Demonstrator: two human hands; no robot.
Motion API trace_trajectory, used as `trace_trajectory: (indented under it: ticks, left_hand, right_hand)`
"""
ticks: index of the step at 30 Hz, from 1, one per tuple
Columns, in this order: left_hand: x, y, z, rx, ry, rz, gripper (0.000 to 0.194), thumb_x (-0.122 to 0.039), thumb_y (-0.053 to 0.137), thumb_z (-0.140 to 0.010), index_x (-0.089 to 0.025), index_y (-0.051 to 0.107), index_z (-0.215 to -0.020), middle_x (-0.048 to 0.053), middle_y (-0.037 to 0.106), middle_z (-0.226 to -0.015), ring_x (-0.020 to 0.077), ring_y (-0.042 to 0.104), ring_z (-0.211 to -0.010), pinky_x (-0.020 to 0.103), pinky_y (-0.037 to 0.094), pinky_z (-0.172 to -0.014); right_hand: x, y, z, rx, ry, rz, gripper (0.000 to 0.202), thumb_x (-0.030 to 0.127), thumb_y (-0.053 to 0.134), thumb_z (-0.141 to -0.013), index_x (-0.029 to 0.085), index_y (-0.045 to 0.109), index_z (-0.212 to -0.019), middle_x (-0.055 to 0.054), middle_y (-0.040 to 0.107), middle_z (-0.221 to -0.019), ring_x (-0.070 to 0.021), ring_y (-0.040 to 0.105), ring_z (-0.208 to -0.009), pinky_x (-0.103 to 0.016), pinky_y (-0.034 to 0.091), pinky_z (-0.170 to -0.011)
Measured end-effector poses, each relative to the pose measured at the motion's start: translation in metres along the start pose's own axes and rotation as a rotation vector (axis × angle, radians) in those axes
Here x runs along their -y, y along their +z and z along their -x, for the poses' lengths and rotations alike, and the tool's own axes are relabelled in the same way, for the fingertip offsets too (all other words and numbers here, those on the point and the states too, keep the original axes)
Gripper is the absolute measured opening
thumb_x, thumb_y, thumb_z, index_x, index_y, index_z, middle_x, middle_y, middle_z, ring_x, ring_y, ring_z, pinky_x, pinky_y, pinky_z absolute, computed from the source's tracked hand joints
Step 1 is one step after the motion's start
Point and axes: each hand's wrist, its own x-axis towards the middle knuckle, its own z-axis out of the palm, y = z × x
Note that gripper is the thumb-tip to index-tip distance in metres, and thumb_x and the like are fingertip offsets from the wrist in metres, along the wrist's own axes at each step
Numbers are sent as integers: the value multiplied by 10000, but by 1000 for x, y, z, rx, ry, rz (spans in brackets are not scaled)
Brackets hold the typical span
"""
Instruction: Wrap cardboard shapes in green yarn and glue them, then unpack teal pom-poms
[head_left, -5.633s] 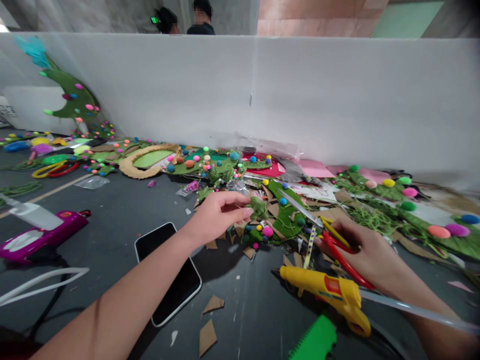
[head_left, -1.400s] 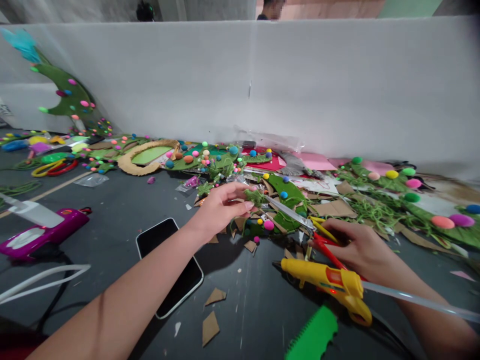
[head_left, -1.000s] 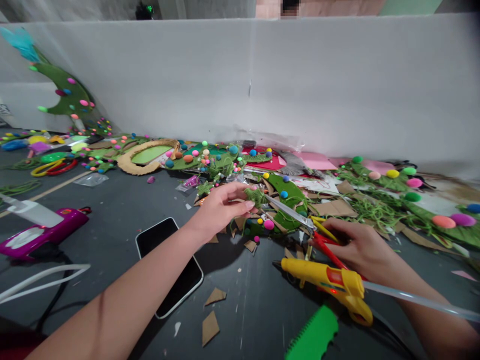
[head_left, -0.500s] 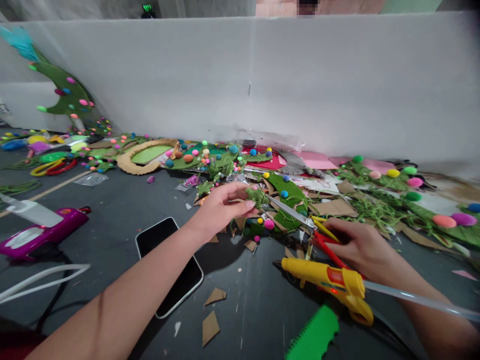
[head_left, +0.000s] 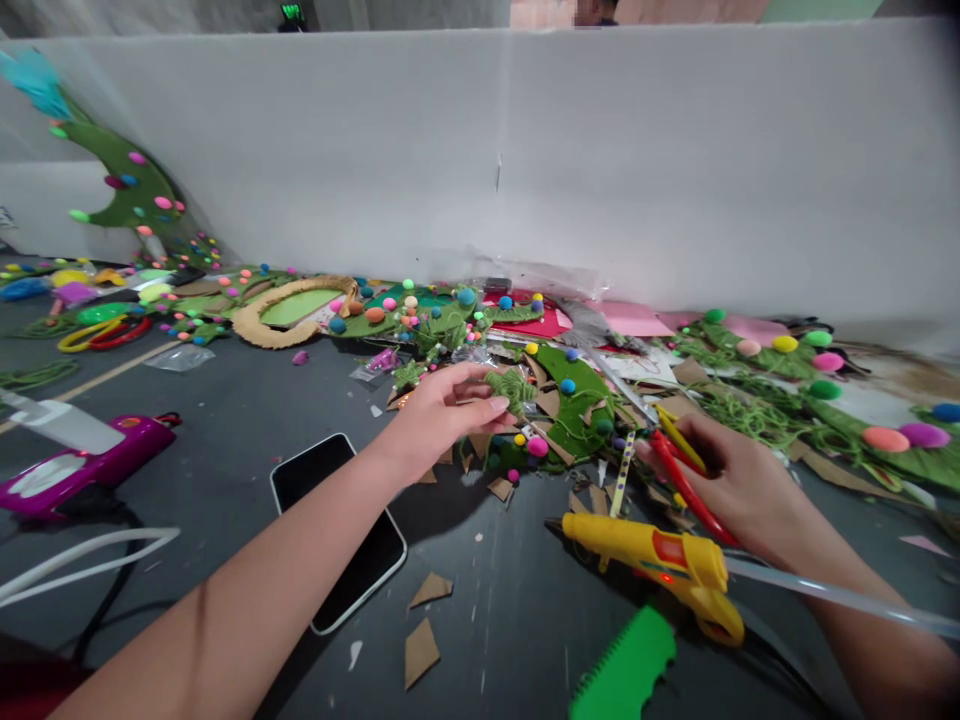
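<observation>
Between the thumb and fingers of my left hand (head_left: 450, 410) is a small piece wrapped in green yarn (head_left: 511, 388). My right hand (head_left: 731, 480) grips scissors (head_left: 686, 480) with red and yellow handles; their blades point up and left, apart from the yarn piece. A green crescent (head_left: 574, 385) with pom-poms lies behind and between the hands. Below my right hand rests a yellow hot glue gun (head_left: 652, 555) with a clear glue stick in its back.
A phone (head_left: 352, 560) lies under my left forearm. Cardboard scraps (head_left: 422, 652) and a green toothed piece (head_left: 626, 665) are in front. A purple glue gun (head_left: 112, 455) is at left. A tan cardboard ring (head_left: 259, 330) and green yarn (head_left: 742, 415) lie along the white partition (head_left: 337, 150).
My right hand has drawn the scissors away to the right, so their tips no longer meet the yarn piece. My left hand stays in nearly the same place.
</observation>
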Motion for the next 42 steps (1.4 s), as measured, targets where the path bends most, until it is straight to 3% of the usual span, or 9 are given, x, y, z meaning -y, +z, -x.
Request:
trace_trajectory:
  ticks: [4,11,16,20,26,32,37,42]
  left_hand:
    - [-3,-3,0,-28,-35,11,400,-120,749,-854,-163,644,-1237,5,637,-872,196,770,-834,341,614,-841]
    - [-7,-13,-1,-66,-86,-14,349,-85,734,-850,-134,649,-1185,50,713,-869,189,759,-810,323,618,-801]
    - [-11,-21,-1,-30,-97,-108,316,-208,810,-830,-158,688,-1117,67,738,-957,198,760,-892,267,604,-742]
    - [-12,-27,-2,-12,-124,-73,378,-177,810,-826,-169,672,-1178,66,761,-964,179,766,-891,265,610,-799]
    - [-10,-31,-4,44,-162,95,357,-60,782,-789,-151,637,-1102,97,788,-932,215,780,-916,349,611,-913]
    - [-13,-31,-6,61,-185,85,260,-182,883,-734,-158,705,-921,39,759,-883,145,740,-816,241,586,-707]
    - [-23,-25,-2,57,-184,65,361,-166,895,-715,-172,711,-1026,9,695,-759,101,657,-680,188,505,-566]
    - [-31,-20,4,137,-152,69,435,-52,794,-777,-154,666,-1180,59,730,-814,150,708,-768,232,571,-658]
  right_hand:
    - [-2,-6,-3,-3,93,33,461,686,570,-823,231,503,-783,13,528,-637,-162,447,-605,-293,354,-573]
    - [-17,-9,-9,-56,232,153,437,674,533,-823,237,535,-816,-7,552,-647,-185,475,-619,-322,343,-597]
    - [-36,-12,-13,-120,341,214,460,687,568,-711,241,553,-819,-64,658,-766,-250,597,-694,-349,397,-633]
    - [-54,-15,-16,-145,388,270,481,662,567,-645,234,544,-864,-113,675,-826,-307,627,-743,-383,419,-657]
    - [-71,-17,-17,-128,407,297,481,578,627,-660,193,603,-948,-161,708,-921,-329,649,-822,-399,443,-703]
    - [-70,-17,-13,-239,369,207,476,543,658,-723,160,651,-1006,-159,730,-984,-287,651,-840,-383,459,-726]
    - [-59,-14,-13,-335,268,51,497,590,661,-727,161,656,-978,-78,692,-850,-216,615,-745,-338,470,-676]
    - [-53,-5,-13,-356,211,-77,421,567,659,-729,172,656,-877,-34,652,-741,-163,545,-620,-305,449,-579]
